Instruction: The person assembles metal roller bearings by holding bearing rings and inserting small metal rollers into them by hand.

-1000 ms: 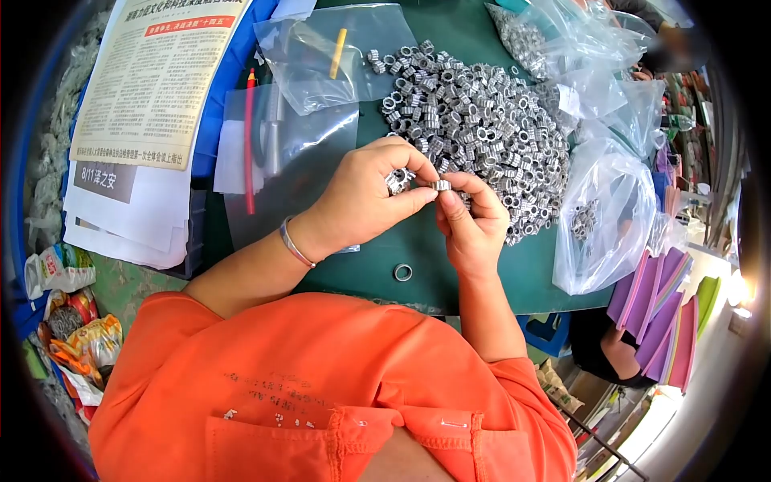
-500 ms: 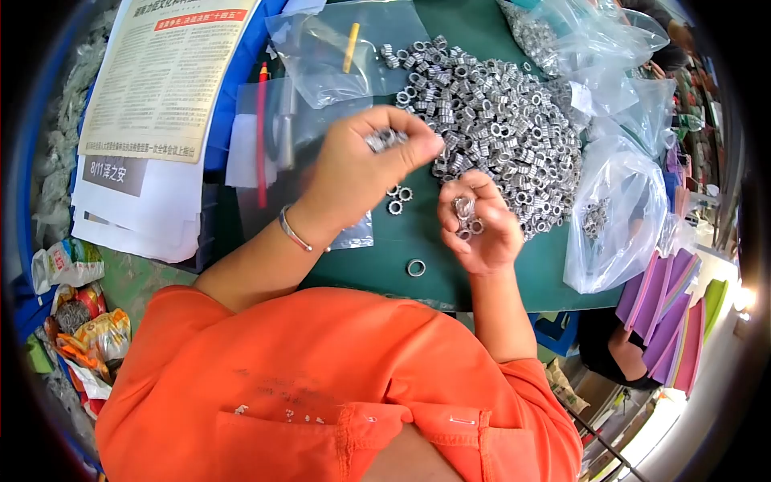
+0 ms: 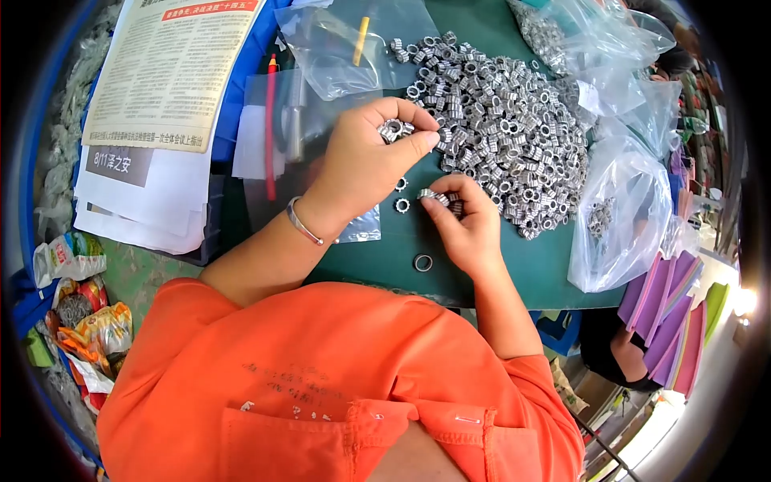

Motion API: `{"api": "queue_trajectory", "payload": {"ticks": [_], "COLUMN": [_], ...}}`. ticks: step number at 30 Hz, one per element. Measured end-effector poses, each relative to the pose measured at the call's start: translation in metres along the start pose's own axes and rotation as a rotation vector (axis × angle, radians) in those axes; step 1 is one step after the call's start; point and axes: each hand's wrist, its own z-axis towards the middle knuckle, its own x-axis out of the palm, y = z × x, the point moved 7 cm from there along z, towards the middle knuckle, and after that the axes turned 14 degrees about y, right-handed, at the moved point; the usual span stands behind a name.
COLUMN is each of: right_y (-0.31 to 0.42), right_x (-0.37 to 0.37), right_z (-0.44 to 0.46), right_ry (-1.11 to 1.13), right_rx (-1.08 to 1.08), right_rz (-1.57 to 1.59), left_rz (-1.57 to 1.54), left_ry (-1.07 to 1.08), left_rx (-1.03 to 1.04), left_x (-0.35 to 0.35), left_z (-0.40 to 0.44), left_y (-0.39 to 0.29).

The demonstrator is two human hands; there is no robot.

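Note:
My left hand (image 3: 357, 161) is curled, with several small notched metal rings (image 3: 396, 130) cupped between its fingers and palm, the thumb and index fingertips close together. Just to the right and nearer to me, my right hand (image 3: 474, 229) is closed around more metal rings (image 3: 434, 198), pinched by thumb and fingers. Between and below the hands, two loose notched rings, one of them a ring lying flat (image 3: 402, 206), rest on the green tabletop (image 3: 377, 269). A wider, smooth ring (image 3: 422, 263) lies closer to the table edge. Beyond both hands spreads a large pile of metal rings (image 3: 514, 120).
Clear plastic bags holding rings stand at the right, one bag (image 3: 614, 233) near the table edge. Left lie a flat plastic bag (image 3: 345, 68), a yellow stick (image 3: 361, 42), a red pencil (image 3: 271, 128) and a newspaper (image 3: 169, 72) over a blue bin.
My right hand has turned from palm-up to thumb-side-up, its fingers closing on the rings. One fewer loose ring shows beside it. My left hand stays nearly in place.

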Motion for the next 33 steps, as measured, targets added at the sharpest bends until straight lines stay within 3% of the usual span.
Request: {"api": "queue_trajectory", "payload": {"ticks": [2,3,6,10,12,14,16,21,24,27,28,30,31,33], "right_y": [-0.007,-0.014,-0.017,-0.014,-0.019,-0.02,-0.021,-0.013,-0.011,-0.008,-0.006,-0.009,-0.015,0.012], "right_x": [-0.001,0.003,0.006,0.008,0.009,0.008,0.008,0.007,0.001,0.004,0.003,0.001,0.004,0.014], "right_z": [-0.002,-0.004,-0.002,-0.002,-0.002,-0.003,-0.003,-0.004,-0.005,0.0,0.001,0.001,-0.002,0.002], "right_ry": [-0.041,0.083,0.137,0.145,0.127,0.115,0.13,0.107,0.011,0.213,0.178,0.124,0.166,0.106], "right_rx": [0.014,0.089,0.091,0.092,0.124,0.131,0.135,0.072,0.008,-0.153,-0.139,-0.054,0.123,-0.122], "right_rz": [0.507,0.757,1.079,1.178,1.317,1.338,1.352,1.265,1.052,1.375,1.383,1.005,0.549,-0.116], "left_rz": [0.064,0.074,0.064,0.105,0.232,0.214,0.331,0.388,0.43,-0.078,-0.238,-0.373,-0.371,-0.415], "left_ry": [0.029,0.026,0.017,0.039,0.223,0.321,0.422,0.426,0.397,0.275,0.227,0.105,0.103,0.061], "left_rx": [0.031,0.033,0.016,-0.028,0.058,-0.056,0.092,0.121,0.182,-0.176,-0.163,-0.1,-0.102,-0.069], "left_x": [0.004,0.005,0.004,0.005,0.018,0.024,0.034,0.036,0.035,0.021,0.015,0.003,0.002,0.0], "left_z": [-0.001,-0.002,0.0,-0.001,0.0,-0.002,-0.004,-0.005,-0.004,-0.002,-0.001,0.003,0.003,0.004], "left_y": [-0.002,-0.002,-0.001,-0.002,-0.002,0.003,-0.001,-0.004,-0.009,0.004,0.008,0.014,0.015,0.015]}}
